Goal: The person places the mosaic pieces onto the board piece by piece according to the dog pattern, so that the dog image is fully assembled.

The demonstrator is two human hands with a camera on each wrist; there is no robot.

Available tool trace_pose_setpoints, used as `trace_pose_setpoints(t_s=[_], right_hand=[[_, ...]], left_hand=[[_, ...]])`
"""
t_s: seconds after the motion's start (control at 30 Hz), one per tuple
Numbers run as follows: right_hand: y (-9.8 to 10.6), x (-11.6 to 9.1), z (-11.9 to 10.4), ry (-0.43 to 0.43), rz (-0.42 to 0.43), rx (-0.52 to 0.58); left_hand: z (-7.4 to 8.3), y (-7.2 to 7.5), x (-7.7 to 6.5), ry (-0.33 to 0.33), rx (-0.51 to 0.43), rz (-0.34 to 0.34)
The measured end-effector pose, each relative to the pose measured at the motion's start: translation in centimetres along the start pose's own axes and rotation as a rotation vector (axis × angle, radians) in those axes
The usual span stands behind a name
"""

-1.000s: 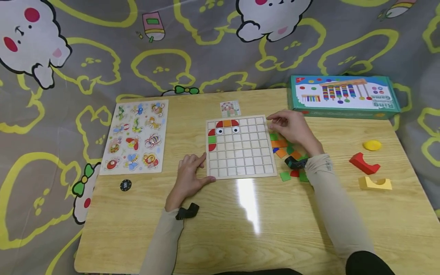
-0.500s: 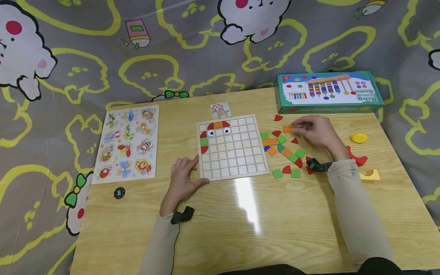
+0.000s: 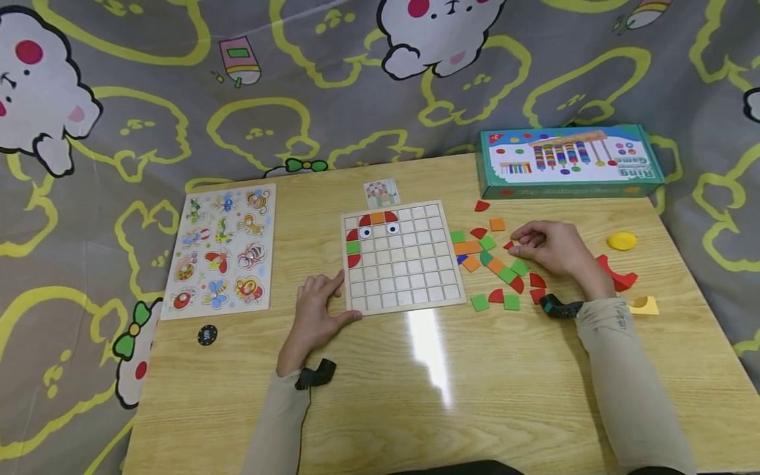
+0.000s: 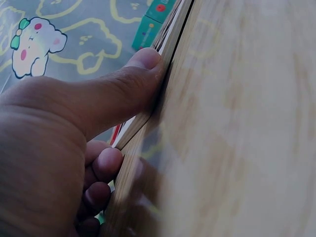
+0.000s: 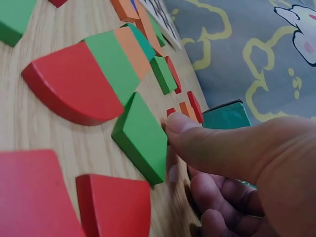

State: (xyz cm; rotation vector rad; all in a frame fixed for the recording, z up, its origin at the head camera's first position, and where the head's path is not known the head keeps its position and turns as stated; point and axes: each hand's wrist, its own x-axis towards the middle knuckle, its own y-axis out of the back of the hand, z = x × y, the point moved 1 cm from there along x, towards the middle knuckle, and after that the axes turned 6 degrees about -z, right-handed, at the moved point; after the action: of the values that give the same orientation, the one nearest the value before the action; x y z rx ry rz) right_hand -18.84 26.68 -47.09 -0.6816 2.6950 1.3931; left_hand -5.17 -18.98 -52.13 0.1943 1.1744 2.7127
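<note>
A wooden grid board lies mid-table with red, orange and green pieces and two eye tiles in its upper left. My left hand rests at its lower left corner. In the left wrist view the thumb touches the board's edge, with the other fingers loosely bent beside it. My right hand is among loose pieces to the right, its thumb and forefinger pinching a small red triangle. An orange square lies just beyond. In the right wrist view a green piece is beside the thumb.
Several coloured pieces lie between board and right hand, including a green square. A picture card lies behind the board. An insect puzzle and black chip are left; a green game box and yellow disc are right.
The right hand has moved right from the board's upper corner, held the orange square, let it go, and shifted nearer me to the red triangle. The left hand stays at the board.
</note>
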Motion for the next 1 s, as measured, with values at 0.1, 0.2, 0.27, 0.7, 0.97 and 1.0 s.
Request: trace_pose_setpoints(t_s=[0.1, 0.2, 0.27, 0.7, 0.97, 1.0], right_hand=[[-0.2, 0.0, -0.1, -0.006, -0.007, -0.013], [-0.4, 0.1, -0.3, -0.004, -0.019, -0.045], [-0.6, 0.2, -0.5, 0.019, -0.032, -0.076], [-1.1, 0.5, -1.1, 0.077, -0.049, -0.115], [-1.0, 0.3, -1.2, 0.030, -0.035, -0.026], [-1.0, 0.3, -1.2, 0.018, -0.035, 0.009]], left_hand=[[-0.1, 0.0, 0.0, -0.004, 0.003, -0.001], [-0.2, -0.1, 0.0, -0.005, 0.016, -0.002], [-0.2, 0.0, 0.0, -0.006, 0.020, 0.002], [0.0, 0.2, 0.1, 0.004, 0.016, -0.012], [0.0, 0.2, 0.1, 0.004, 0.021, -0.007], [0.0, 0.2, 0.1, 0.006, 0.021, -0.009]])
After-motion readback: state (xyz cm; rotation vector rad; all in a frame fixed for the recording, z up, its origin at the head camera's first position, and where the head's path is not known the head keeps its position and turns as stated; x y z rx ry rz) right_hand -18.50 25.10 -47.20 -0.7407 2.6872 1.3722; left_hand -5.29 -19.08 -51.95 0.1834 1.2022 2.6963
